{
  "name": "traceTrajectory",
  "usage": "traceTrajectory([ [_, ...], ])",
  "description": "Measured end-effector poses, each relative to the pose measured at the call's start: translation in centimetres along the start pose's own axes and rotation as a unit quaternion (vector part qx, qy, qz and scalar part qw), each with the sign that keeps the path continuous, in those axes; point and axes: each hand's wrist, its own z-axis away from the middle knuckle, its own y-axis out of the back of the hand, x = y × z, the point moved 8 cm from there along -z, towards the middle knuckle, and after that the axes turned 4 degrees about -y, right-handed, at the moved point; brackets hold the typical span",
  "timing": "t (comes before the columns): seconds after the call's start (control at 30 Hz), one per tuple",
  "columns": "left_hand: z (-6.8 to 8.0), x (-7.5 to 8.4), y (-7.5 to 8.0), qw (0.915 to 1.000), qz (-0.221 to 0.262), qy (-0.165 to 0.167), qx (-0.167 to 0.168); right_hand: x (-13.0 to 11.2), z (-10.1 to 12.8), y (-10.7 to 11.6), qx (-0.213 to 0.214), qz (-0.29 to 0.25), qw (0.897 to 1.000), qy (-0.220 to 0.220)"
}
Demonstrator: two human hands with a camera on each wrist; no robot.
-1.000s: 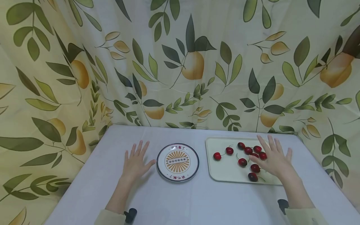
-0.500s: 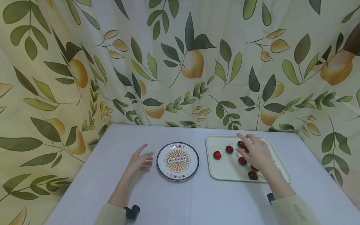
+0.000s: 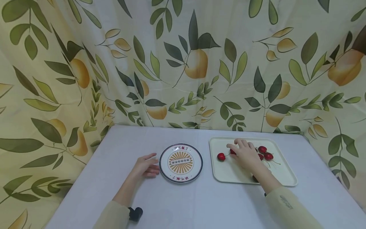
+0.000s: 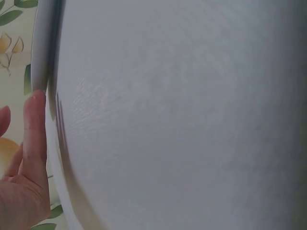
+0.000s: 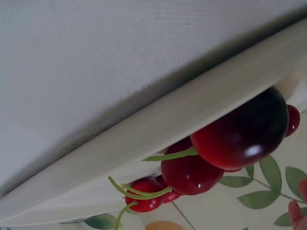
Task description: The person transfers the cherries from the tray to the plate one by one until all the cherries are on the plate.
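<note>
Fingers [image 3: 232, 147] of the right hand [image 3: 245, 156] are curling over a cherry [image 3: 232, 152] on the tray [image 3: 228, 173], grip unconfirmed, risking it rolling off; left hand [image 3: 145, 167] is lying loosely open beside the plate [image 3: 180, 162] on the bench [image 3: 200, 203].

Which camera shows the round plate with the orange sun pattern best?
The head view: the whole round patterned plate shows beside the left hand. The left wrist view catches what may be only its edge; the right wrist view shows none of it.
</note>
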Motion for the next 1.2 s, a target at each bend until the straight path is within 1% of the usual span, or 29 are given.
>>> traceTrajectory([
  [0.13, -0.1, -0.3, -0.3, 1.0, -0.006, 0.008, 0.001, -0.2, 0.0, -0.9, -0.002, 0.015, 1.0, 0.015],
  [0.23, -0.2, -0.5, -0.5, 0.9998, -0.016, 0.014, 0.005, -0.2, -0.1, -1.8, -0.013, 0.032, 0.999, 0.023],
  [0.4, -0.3, -0.7, -0.8, 0.9997, -0.017, 0.015, 0.004, -0.1, -0.1, -2.8, -0.021, 0.042, 0.999, 0.024],
  [0.53, -0.2, -0.7, -1.1, 0.9995, -0.023, 0.023, 0.003, -0.4, 0.0, -2.8, -0.009, 0.041, 0.999, 0.031],
  [0.7, 0.1, -0.7, -1.3, 0.9993, -0.029, 0.025, 0.0, -0.8, 0.0, -3.0, -0.019, 0.041, 0.998, 0.04],
  [0.93, 0.1, -0.8, -1.5, 0.999, -0.032, 0.03, -0.006, -1.0, 0.2, -3.0, -0.027, 0.032, 0.999, 0.033],
  [1.2, -0.2, -1.2, -1.5, 0.9988, -0.033, 0.036, -0.01, -1.1, 0.4, -3.1, -0.038, 0.031, 0.999, 0.024],
])
